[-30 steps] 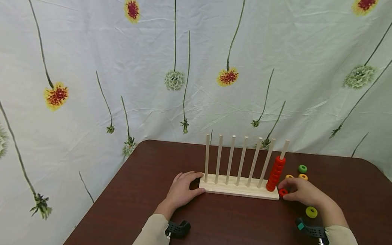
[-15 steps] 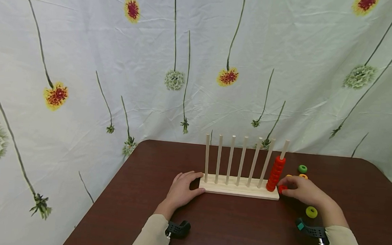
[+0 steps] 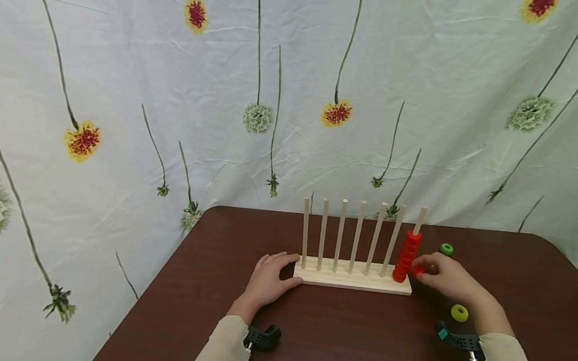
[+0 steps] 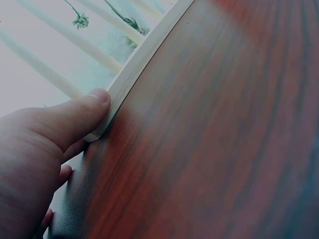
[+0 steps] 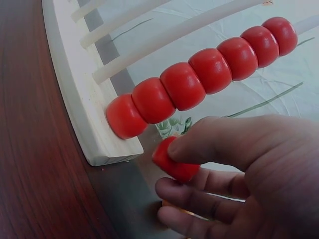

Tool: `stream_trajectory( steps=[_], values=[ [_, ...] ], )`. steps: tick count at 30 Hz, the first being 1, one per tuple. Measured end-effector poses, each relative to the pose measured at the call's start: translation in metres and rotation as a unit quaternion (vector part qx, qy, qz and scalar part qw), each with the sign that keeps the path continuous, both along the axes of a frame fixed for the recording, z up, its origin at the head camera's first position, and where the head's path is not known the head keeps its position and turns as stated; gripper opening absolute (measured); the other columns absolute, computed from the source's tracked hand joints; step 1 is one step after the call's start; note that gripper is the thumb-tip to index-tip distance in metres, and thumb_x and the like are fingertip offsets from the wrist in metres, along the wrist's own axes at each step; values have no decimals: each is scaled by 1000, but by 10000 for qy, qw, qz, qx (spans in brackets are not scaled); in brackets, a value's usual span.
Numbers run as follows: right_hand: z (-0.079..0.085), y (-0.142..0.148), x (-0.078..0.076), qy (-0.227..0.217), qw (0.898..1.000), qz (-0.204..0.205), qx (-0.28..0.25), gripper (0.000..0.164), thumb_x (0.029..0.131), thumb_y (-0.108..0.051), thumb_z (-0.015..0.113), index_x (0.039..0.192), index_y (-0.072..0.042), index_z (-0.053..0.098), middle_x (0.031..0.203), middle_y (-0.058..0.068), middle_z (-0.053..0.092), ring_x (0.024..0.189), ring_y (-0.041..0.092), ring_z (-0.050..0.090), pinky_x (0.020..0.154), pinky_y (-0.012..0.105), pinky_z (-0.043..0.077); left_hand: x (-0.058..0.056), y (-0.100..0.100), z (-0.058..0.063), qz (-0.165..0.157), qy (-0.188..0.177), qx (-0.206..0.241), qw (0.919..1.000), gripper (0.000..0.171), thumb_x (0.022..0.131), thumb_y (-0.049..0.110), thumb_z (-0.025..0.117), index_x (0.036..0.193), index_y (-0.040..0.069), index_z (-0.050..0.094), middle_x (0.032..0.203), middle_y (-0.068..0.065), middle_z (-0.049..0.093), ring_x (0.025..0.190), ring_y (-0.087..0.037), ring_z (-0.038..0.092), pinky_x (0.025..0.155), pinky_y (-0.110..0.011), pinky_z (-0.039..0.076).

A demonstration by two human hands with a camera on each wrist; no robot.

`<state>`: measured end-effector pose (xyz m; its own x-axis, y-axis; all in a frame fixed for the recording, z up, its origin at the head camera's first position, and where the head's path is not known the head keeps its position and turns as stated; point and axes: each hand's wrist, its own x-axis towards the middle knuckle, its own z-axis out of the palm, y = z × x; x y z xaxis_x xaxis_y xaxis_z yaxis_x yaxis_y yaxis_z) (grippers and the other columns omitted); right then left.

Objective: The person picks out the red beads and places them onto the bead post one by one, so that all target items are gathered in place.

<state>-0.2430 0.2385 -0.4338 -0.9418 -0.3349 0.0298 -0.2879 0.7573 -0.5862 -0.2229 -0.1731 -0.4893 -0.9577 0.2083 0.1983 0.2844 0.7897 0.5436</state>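
Observation:
A wooden peg rack (image 3: pixel 347 282) with a row of upright pegs stands on the table. Its rightmost peg bears a stack of red beads (image 3: pixel 406 256), with bare peg showing above. My left hand (image 3: pixel 270 281) grips the rack's left end, and the left wrist view shows the thumb on the front edge of the base. Between thumb and fingers my right hand (image 3: pixel 449 278) pinches a loose red bead (image 5: pixel 175 160), just right of the stack and apart from it. In the right wrist view that bead is off the table, beside the base's end.
A yellow-green bead (image 3: pixel 459 312) lies on the dark table (image 3: pixel 349 339) near the right wrist. Beyond the right hand is a green bead (image 3: pixel 446 249). An orange bead shows only partly behind the fingers in the right wrist view. A flowered cloth (image 3: pixel 295 81) hangs behind the table.
My right hand has taken hold of the red bead by the base and raised it slightly. The orange beads are now hidden behind that hand in the head view. The left hand stays put.

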Motion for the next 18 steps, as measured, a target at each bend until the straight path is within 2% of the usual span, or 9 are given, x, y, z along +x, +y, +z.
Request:
stream_trajectory(
  steps=[6, 12, 18],
  values=[
    [1, -1, 0, 329, 9993, -138, -108, 30, 90, -9, 66, 117, 5, 66, 109, 19, 65, 88, 27, 64, 72, 42, 59, 0, 0, 0, -9, -22, -7, 10000, 55, 90, 40, 73, 139, 19, 60, 142, -4, 61, 142, -29, 46, 122, -59, 24],
    [5, -3, 1, 518, 9979, -254, -287, 33, 92, -9, 68, 120, 7, 63, 112, 22, 65, 92, 31, 66, 74, 45, 61, 0, 0, 0, 5, -42, -21, 10000, 55, 90, 40, 73, 140, 20, 60, 142, -3, 61, 142, -28, 46, 122, -58, 23],
    [10, -7, 3, 780, 9954, -425, -353, 33, 91, -8, 69, 120, 5, 62, 110, 20, 64, 90, 28, 65, 70, 35, 58, 0, 0, 0, 11, -47, -38, 10000, 55, 90, 40, 73, 140, 20, 60, 142, -4, 60, 142, -29, 46, 122, -59, 24]
  ],
)
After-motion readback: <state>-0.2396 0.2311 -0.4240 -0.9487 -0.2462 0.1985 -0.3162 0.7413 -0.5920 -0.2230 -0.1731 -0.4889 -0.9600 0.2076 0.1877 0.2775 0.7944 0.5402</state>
